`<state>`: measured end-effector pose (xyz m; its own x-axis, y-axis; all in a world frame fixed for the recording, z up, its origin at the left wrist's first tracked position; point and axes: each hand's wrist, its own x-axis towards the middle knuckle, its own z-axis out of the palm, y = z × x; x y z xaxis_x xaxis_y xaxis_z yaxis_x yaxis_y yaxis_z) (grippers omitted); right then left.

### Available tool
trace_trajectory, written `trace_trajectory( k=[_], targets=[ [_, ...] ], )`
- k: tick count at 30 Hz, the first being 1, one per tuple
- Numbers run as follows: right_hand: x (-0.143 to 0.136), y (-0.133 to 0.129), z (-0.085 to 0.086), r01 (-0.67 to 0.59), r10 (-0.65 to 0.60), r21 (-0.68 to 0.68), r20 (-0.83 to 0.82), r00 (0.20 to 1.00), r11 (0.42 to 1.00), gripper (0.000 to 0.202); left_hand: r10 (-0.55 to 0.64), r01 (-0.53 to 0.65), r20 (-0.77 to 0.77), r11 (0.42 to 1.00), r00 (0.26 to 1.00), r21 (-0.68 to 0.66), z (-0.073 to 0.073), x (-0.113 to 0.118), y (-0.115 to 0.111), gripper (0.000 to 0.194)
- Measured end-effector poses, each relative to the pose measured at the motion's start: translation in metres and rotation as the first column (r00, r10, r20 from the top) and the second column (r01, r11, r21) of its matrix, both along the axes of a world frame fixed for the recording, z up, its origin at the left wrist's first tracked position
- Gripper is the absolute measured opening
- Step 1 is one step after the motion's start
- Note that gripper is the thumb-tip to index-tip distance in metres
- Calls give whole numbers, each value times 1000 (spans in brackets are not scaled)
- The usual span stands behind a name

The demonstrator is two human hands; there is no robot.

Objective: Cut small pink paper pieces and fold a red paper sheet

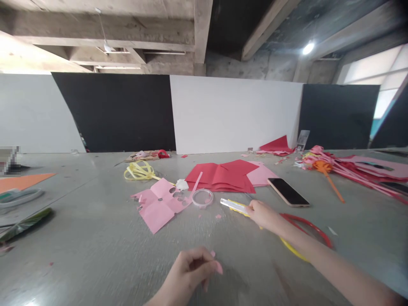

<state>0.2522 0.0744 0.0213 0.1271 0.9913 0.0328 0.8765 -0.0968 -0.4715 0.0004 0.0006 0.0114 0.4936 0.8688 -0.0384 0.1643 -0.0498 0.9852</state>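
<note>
My left hand point(193, 272), low in the middle, pinches a small pink paper piece point(218, 267) between thumb and fingertips. Farther forward and to the right, my right hand point(263, 214) is closed on a cutter knife point(235, 206) that lies low over the table and points left. A roll of clear tape point(202, 198) sits just left of the knife's tip. Beside the tape lies a pink sheet point(159, 208) with holes cut in it. Red paper sheets point(219, 176) are stacked behind the tape.
A phone point(288, 192) lies right of the red paper, and a red loop point(314, 227) is beside my right forearm. Yellow strips point(139, 171) are at the back left. Pink strips and an orange paper flower point(322, 167) lie at the right.
</note>
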Motion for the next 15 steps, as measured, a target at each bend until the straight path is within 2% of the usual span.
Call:
trace_trajectory(
  k=[4,7,9,10,12,13,15],
  targets=[
    [-7,-11,8,-54,44,88,112,993,995,15,100,-99,21,994,995,-41,-5,2,3,26],
    [-26,-25,20,-159,147,141,91,985,977,15,151,-149,35,987,988,-51,-9,3,4,32],
    [-44,-39,27,-302,304,86,-10,953,949,18,179,-177,16,982,984,-63,-10,3,4,36],
    [-53,-46,30,-402,395,-1,-183,900,916,20,188,-187,10,980,982,-66,-11,3,3,37],
    [-69,-59,34,-486,422,-98,-370,828,868,20,194,-194,4,979,981,-62,-11,3,3,39],
    [-75,-65,35,-500,415,-121,-411,812,858,19,195,-195,-1,979,981,-57,-11,3,3,38],
    [-83,-72,35,-470,386,-123,-411,826,874,16,189,-189,-15,981,982,-46,-11,3,2,37]
  ],
)
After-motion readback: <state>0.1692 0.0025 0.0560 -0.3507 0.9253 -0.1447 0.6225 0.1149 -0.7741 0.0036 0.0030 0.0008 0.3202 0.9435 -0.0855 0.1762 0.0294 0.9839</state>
